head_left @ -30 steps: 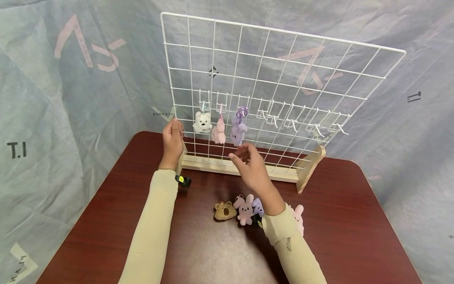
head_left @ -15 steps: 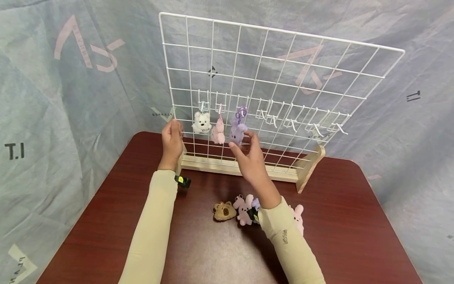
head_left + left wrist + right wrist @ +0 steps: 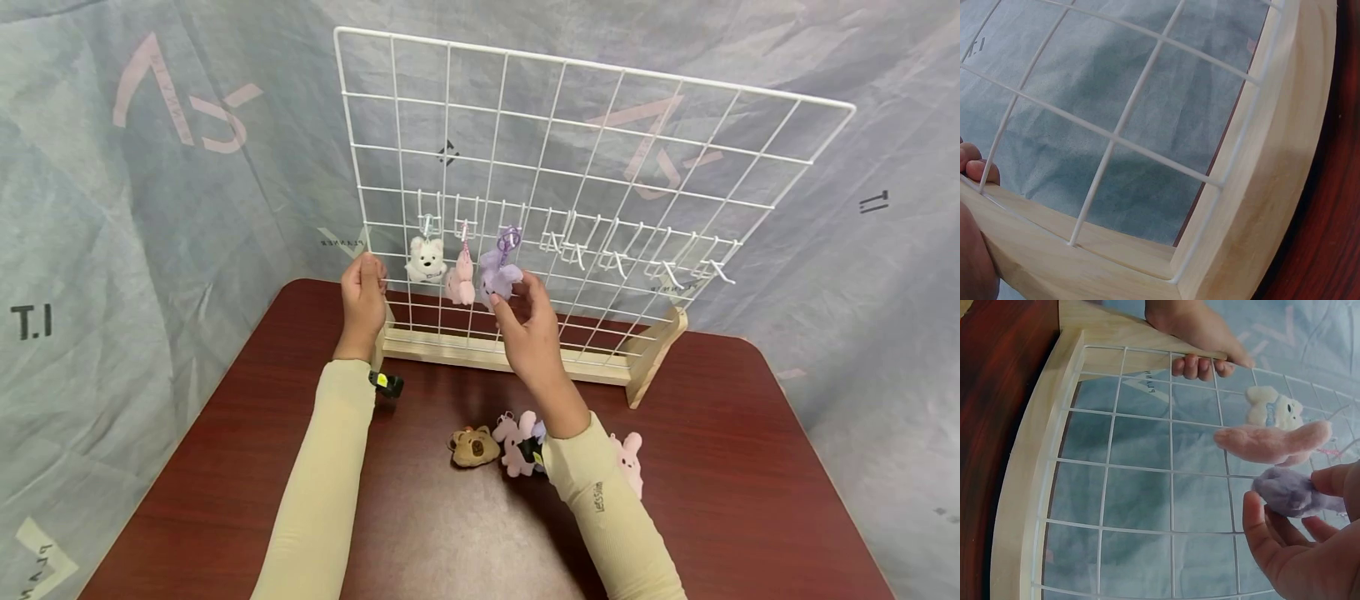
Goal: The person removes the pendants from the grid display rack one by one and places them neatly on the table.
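A purple plush keychain (image 3: 498, 273) hangs by its purple ring from a hook on the white wire grid rack (image 3: 592, 179). My right hand (image 3: 531, 333) holds it by the body, with the thumb on one side and the fingers on the other in the right wrist view. At the rack's left side, my left hand (image 3: 363, 296) grips the wooden upright, its fingertips showing through the wires. Left of the purple plush hang a pink plush keychain (image 3: 461, 279), turned sideways, and a white bear keychain (image 3: 427, 260) facing forward.
Several bare white hooks (image 3: 615, 262) stick out on the rack's right half. On the dark red table (image 3: 217, 467) lie a brown plush (image 3: 475, 447), a pink bunny plush (image 3: 516, 446) with a purple one partly hidden behind my right wrist, and another pink bunny (image 3: 631, 461).
My right hand has moved up from below the purple plush and taken hold of its body. The plush has tilted slightly to the left. The left hand stays on the rack.
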Action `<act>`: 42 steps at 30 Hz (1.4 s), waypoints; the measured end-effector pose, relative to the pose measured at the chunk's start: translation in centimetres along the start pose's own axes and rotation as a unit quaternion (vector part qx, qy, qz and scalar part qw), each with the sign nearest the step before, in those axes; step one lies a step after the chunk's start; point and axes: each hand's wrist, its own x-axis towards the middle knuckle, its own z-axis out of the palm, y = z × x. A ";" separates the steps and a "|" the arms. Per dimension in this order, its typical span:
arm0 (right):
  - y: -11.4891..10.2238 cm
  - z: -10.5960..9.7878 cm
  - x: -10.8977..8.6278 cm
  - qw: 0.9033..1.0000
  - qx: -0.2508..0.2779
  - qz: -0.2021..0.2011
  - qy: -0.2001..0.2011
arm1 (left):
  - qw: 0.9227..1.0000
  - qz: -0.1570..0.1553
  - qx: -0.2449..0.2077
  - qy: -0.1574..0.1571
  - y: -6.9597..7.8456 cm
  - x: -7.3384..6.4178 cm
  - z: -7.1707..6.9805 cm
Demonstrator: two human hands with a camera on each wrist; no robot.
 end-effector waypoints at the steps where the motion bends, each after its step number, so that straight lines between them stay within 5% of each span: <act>1: 0.0 0.0 -0.1 1.000 0.002 -0.002 -0.002 | 1.000 0.000 0.000 0.000 0.0 0.0 0.0; 21: -1.6 -1.4 -1.6 0.990 0.133 -0.044 0.034 | 1.000 0.001 -0.008 0.001 0.2 0.1 0.1; 42: -2.9 -2.0 -3.0 0.981 0.160 -0.103 0.035 | 1.000 -0.007 -0.011 -0.001 0.0 0.0 0.0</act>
